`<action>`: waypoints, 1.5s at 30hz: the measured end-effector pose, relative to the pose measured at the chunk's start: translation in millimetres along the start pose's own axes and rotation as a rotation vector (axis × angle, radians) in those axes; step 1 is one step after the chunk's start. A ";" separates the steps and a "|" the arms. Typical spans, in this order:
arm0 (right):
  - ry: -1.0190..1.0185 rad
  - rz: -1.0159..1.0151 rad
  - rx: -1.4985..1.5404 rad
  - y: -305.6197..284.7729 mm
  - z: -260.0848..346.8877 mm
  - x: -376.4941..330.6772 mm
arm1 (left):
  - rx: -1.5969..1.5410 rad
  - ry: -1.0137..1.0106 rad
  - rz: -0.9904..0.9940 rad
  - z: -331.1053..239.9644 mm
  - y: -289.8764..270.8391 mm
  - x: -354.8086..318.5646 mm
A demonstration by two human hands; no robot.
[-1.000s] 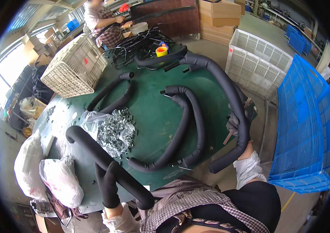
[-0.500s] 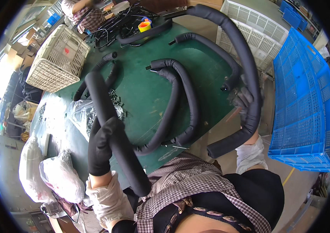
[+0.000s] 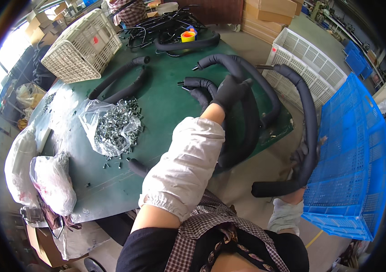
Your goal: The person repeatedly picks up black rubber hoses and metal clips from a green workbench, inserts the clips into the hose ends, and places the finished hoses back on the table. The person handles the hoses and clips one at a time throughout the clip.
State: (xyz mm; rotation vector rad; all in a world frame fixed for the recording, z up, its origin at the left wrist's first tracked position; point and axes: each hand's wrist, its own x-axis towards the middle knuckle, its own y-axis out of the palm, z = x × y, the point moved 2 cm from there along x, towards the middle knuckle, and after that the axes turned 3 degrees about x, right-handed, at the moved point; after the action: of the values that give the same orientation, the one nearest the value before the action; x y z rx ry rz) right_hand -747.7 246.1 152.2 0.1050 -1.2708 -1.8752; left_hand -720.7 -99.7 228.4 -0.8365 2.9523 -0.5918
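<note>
My right hand (image 3: 300, 157), in a dark grey glove, is partly hidden behind a long bent foam-covered tube (image 3: 310, 122). Its fingers close around the tube off the table's right edge; a bare metal end sticks out at the top. Over the table, my left hand (image 3: 230, 93), in a black glove, is closed on a thick black foam tube (image 3: 250, 124) that hangs in a curve beneath it. Another bent foam-covered tube (image 3: 272, 102) lies just right of that hand. Partly hidden under the left hand and forearm is one more foam-covered tube (image 3: 197, 82).
A torn plastic bag (image 3: 94, 131) spills small metal clips (image 3: 120, 124) on the green table (image 3: 166, 109). White crates (image 3: 82, 50) (image 3: 306, 68) stand at back left and back right, a blue crate (image 3: 347, 158) at right. Black tubing (image 3: 161, 29) and yellow tape (image 3: 187, 37) lie behind.
My left hand has swung from the left side to the right across the table, over the foam-covered tubes. My right hand has shifted slightly right and down with its tube. The head view has turned.
</note>
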 end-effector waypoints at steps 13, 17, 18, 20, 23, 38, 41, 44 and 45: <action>0.154 -0.194 0.027 -98.2 -32.6 33.9 | 0.860 0.468 0.240 90.0 -42.3 -234.0; 0.067 0.000 0.059 -98.2 -16.8 48.2 | 0.844 0.393 0.247 103.5 -30.7 -231.3; 0.037 0.070 0.089 -99.2 -10.4 55.5 | 0.801 0.393 0.232 101.8 -24.8 -221.9; 0.002 -0.031 0.086 -98.1 -2.1 67.3 | 0.706 0.370 0.203 97.4 -10.0 -203.1; -0.092 -0.230 -0.031 -118.6 13.8 84.1 | 0.670 0.438 0.051 102.8 2.7 -184.5; 0.056 -0.549 -0.369 -50.5 -22.6 65.4 | 0.775 0.087 -0.041 127.8 -99.5 -219.1; 0.068 -0.701 -0.479 -33.5 -22.0 66.7 | 0.494 0.065 -0.057 124.8 -72.1 -178.6; 0.106 -0.721 -0.534 -24.0 -25.6 72.1 | 0.311 0.187 -0.029 132.1 -49.5 -156.2; 0.125 -0.700 -0.543 -21.1 -26.9 74.2 | 0.349 0.248 0.006 131.8 -45.2 -158.3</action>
State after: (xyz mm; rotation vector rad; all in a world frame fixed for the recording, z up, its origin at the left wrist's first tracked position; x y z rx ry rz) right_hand -794.3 179.1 149.7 0.4094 -0.6293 -2.6983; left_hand -546.9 -101.2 108.8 -0.7649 2.9177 -1.2483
